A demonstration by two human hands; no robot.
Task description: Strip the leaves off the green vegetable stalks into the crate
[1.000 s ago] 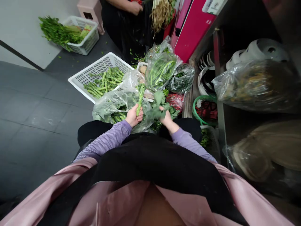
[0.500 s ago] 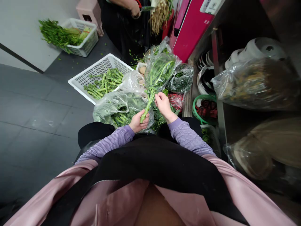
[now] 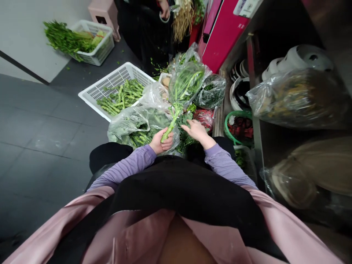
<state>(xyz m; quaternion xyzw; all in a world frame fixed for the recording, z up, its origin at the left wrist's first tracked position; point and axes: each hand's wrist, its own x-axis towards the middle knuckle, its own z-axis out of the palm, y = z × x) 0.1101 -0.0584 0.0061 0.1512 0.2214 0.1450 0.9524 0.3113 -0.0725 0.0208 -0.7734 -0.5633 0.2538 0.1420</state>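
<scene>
My left hand (image 3: 162,142) is closed around the lower end of a broccolini stem (image 3: 173,124), whose budded head points up and away from me. To the right of the stem, my right hand (image 3: 196,130) is open with its fingers apart, just above loose green leaves (image 3: 186,118). Nothing shows in that hand. Beneath my left hand, a clear plastic bag (image 3: 123,124) holds more leafy green stems. Beyond it, a white slotted basket (image 3: 92,94) contains a pile of similar stems (image 3: 123,96).
Bagged greens (image 3: 187,82) lie ahead, with a red bag (image 3: 204,118) beside them. A green basket (image 3: 226,126) and a metal shelf (image 3: 257,135) stand on the right. Across from me, a co-worker's hand (image 3: 164,9) holds scissors near rooty stalks (image 3: 182,22). Another white basket (image 3: 103,49) holds leafy greens.
My right hand has moved away from the stem's head, to the right and slightly down, and its fingers have spread. The co-worker's scissors have shifted. My left hand keeps its hold.
</scene>
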